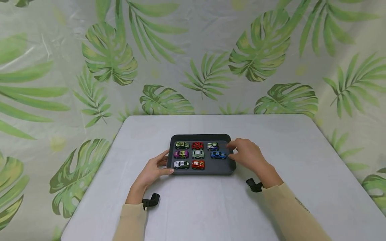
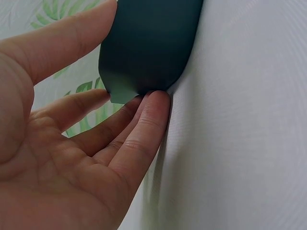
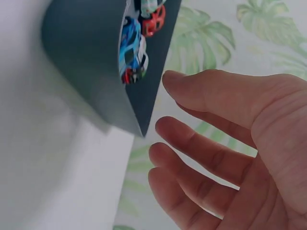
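Note:
A dark grey tray [image 1: 221, 170] holds several small toy cars in rows. On its left are a green camouflage car [image 1: 182, 145], a purple-yellow car [image 1: 181, 154] and a white-black car [image 1: 181, 165]. Down the middle stand a red car [image 1: 197, 145], a pale green car [image 1: 198, 154] and a red-orange car [image 1: 198, 164]. To the right are a multicoloured car [image 1: 212, 146] and a blue car [image 1: 218, 155]. My left hand [image 1: 153, 169] holds the tray's left side, thumb by the near corner. My right hand [image 1: 248, 153], fingers loosely bent and holding nothing, hovers at the right rim.
The tray sits on a table with a white cloth [image 1: 199, 207]. Behind the table hangs a leaf-patterned sheet [image 1: 211, 43]. A black camera mount is on each wrist, the left one [image 1: 151, 200] and the right one [image 1: 254, 185].

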Tool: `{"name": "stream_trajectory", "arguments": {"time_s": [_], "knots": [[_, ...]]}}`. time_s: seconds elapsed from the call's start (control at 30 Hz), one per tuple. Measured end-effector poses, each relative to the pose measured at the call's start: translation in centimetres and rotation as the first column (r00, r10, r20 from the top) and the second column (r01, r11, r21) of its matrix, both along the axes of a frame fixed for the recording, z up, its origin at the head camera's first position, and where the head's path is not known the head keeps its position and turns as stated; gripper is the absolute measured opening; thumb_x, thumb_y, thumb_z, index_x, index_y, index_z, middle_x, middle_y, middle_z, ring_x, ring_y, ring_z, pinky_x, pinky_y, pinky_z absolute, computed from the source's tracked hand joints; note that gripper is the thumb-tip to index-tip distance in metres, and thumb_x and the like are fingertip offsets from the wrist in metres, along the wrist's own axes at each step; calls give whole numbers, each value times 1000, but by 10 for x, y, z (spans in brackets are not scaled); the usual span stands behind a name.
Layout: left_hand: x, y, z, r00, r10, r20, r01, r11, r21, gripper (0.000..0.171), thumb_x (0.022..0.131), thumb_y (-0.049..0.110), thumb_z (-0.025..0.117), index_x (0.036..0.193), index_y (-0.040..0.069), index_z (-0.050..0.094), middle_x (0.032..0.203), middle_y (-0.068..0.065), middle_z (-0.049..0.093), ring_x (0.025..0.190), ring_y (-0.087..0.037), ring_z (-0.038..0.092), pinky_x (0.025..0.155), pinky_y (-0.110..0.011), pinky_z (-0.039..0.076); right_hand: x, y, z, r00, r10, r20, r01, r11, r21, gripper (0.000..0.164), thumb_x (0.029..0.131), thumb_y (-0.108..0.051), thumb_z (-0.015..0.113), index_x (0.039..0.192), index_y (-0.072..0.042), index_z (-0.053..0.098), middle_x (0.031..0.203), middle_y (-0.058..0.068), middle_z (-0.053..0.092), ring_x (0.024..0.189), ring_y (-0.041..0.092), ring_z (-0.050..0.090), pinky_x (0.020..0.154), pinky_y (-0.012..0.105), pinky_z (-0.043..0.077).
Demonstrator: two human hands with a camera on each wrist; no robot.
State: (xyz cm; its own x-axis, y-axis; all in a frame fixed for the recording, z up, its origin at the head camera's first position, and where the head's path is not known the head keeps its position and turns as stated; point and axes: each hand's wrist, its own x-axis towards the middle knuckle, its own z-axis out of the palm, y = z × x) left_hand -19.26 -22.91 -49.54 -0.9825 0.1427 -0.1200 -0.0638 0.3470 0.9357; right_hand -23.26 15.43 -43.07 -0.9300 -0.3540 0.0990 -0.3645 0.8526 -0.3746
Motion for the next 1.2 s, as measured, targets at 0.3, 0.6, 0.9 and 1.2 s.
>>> {"name": "stream_trajectory", "arguments": {"time_s": [0.3, 0.6, 0.9, 1.2], "knots": [[1, 0, 0, 1000, -2, 0, 2, 1000, 4, 90, 80, 13, 87, 156, 23, 40, 142, -11, 55, 124, -28, 55, 106, -53, 39, 15, 30, 1, 999, -49, -2, 49, 999, -17, 34, 84, -17, 81, 117, -15, 75, 105, 7, 70, 91, 27, 65, 67, 43, 53], [1, 0, 1, 1000, -6, -1, 6, 1000, -4, 90, 81, 14, 86, 157, 22, 38, 144, -12, 53, 126, -29, 53, 106, -54, 40, 31, 50, 5, 997, -73, 6, 73, 996, -41, 33, 86, -18, 79, 119, -16, 75, 112, 7, 70, 100, 32, 65, 70, 46, 54], [0, 1, 0, 1000, -17, -8, 17, 1000, -6, 89, 81, 14, 86, 157, 23, 39, 143, -11, 54, 124, -29, 54, 104, -53, 41, 47, 79, -8, 992, -115, 53, 118, 990, -75, 36, 89, -22, 76, 124, -14, 72, 118, 11, 68, 104, 33, 63, 75, 49, 52], [1, 0, 0, 1000, 4, 5, -4, 1000, -7, 91, 80, 15, 87, 157, 23, 39, 143, -11, 54, 124, -28, 53, 104, -54, 40, 62, 98, -19, 985, -156, 79, 161, 985, -57, 37, 88, -23, 76, 124, -14, 72, 119, 10, 67, 102, 31, 63, 71, 45, 52]]}}
